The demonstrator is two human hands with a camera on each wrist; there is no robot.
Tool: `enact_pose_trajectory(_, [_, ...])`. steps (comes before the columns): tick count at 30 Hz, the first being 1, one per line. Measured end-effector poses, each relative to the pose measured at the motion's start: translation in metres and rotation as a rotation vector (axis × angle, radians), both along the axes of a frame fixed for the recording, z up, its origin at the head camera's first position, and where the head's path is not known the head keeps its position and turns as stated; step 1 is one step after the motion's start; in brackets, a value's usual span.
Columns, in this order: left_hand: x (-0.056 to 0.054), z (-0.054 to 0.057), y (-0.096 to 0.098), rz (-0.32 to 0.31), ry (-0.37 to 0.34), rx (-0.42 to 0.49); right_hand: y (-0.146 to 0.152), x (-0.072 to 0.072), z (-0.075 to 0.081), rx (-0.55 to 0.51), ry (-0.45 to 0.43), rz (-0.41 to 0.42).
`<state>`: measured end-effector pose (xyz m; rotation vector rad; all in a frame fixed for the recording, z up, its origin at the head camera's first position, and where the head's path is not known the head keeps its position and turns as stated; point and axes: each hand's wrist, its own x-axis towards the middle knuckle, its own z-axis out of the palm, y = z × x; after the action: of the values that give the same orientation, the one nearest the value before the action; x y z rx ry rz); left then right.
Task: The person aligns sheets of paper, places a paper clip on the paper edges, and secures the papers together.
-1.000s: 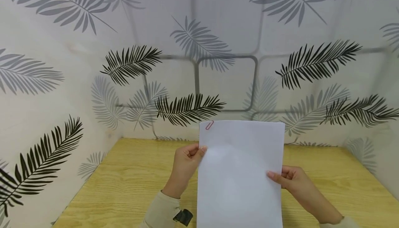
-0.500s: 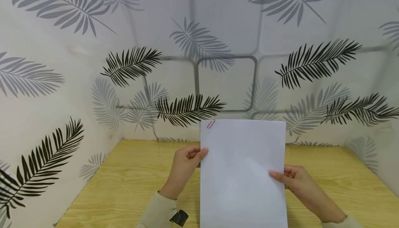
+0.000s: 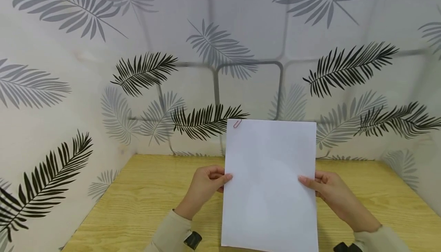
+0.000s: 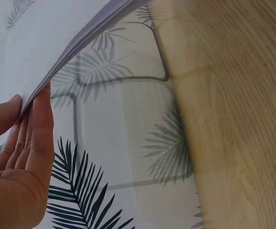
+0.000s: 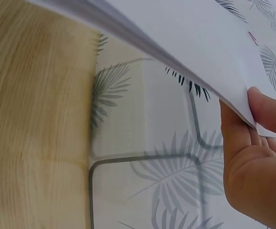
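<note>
A stack of blank white paper (image 3: 270,191) stands nearly upright, facing me, with a red paper clip (image 3: 237,123) at its upper left corner. My left hand (image 3: 206,185) pinches the left edge near mid-height, thumb on the front face and fingers behind. On the opposite edge, my right hand (image 3: 332,194) pinches at about the same height in the same way. Several layers show along the paper's edge (image 4: 71,52) in the left wrist view. In the right wrist view the clip (image 5: 253,38) appears beyond my right thumb. Most fingertips are hidden behind the sheets.
Below and behind the paper is a light wood-grain table (image 3: 138,202). A pale curtain-like backdrop (image 3: 248,91) with grey and black leaf prints rises at the table's back and sides. Dark straps (image 3: 193,240) sit at both sleeves.
The paper stack has risen, and its bottom edge has come into view. My left hand has shifted slightly down and right, lower along its edge; my right hand has moved up a little.
</note>
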<state>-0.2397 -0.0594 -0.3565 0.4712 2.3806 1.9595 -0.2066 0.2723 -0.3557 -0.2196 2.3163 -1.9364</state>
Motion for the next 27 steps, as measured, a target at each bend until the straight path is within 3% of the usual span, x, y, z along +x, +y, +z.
enact_pose_trajectory(6, [-0.004, 0.000, -0.001, 0.020, 0.023, -0.045, -0.006, -0.007, 0.001, 0.042, -0.013, -0.025])
enact_pose_trajectory(16, [-0.013, -0.014, -0.002, 0.056, 0.134, -0.153, -0.013, -0.020, -0.009, 0.101, 0.026, -0.061])
enact_pose_trajectory(21, [-0.016, -0.022, -0.002, 0.064, 0.154, -0.221, -0.018, -0.024, -0.019, 0.253, 0.130, -0.133])
enact_pose_trajectory(27, [-0.020, -0.031, 0.001, 0.126, 0.220, -0.320, -0.023, -0.027, -0.025, 0.485, 0.268, -0.205])
